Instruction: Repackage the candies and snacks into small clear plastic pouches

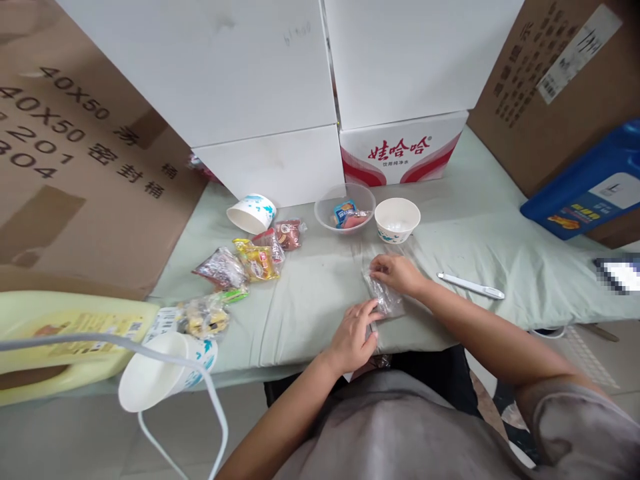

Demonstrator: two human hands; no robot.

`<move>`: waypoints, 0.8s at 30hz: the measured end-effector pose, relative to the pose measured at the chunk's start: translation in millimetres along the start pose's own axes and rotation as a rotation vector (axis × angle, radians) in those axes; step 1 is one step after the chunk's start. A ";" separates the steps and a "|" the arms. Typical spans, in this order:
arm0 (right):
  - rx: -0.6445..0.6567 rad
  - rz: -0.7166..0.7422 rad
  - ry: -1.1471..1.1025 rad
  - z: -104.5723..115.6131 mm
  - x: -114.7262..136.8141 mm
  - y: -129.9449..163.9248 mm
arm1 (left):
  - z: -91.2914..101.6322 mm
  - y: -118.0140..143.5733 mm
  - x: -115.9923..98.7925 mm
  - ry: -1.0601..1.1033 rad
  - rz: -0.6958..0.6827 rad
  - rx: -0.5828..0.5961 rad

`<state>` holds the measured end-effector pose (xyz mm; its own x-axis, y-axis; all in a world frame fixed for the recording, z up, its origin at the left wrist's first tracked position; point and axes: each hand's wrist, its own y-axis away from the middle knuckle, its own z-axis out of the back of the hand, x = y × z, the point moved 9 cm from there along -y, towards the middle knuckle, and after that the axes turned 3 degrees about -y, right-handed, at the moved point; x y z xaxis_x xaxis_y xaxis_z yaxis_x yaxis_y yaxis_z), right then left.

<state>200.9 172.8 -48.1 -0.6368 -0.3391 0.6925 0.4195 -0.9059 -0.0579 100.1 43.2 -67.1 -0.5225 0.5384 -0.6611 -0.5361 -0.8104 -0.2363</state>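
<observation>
Both my hands rest on a clear plastic bag lying on the pale green cloth. My left hand pinches the bag's near end. My right hand pinches its far end. Just beyond the bag stand a clear bowl holding a few wrapped snacks and a white paper bowl. A white pen lies to the right of my right wrist.
Several snack packets lie to the left, with a tipped paper cup behind them and another at the near left. A yellow jug, cardboard boxes, white boxes and a blue jug ring the cloth.
</observation>
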 end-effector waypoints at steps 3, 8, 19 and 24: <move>-0.054 0.075 0.114 -6.1 -2.2 -0.6 | 1.4 -0.1 0.6 0.006 0.000 -0.010; -0.219 0.168 0.209 -1.0 -1.9 8.8 | 1.3 -4.1 -4.7 -0.061 -0.012 0.045; -0.210 0.095 0.110 3.8 -2.3 7.1 | 11.2 -0.8 -10.5 -0.020 -0.039 -0.045; -0.365 0.133 -0.198 33.2 15.2 24.7 | 36.9 6.8 29.6 0.398 0.295 -0.370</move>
<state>223.1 153.7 -15.1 -0.4409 -0.4363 0.7844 0.2110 -0.8998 -0.3819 56.5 62.1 -62.1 -0.2876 0.2097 -0.9345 -0.1043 -0.9768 -0.1871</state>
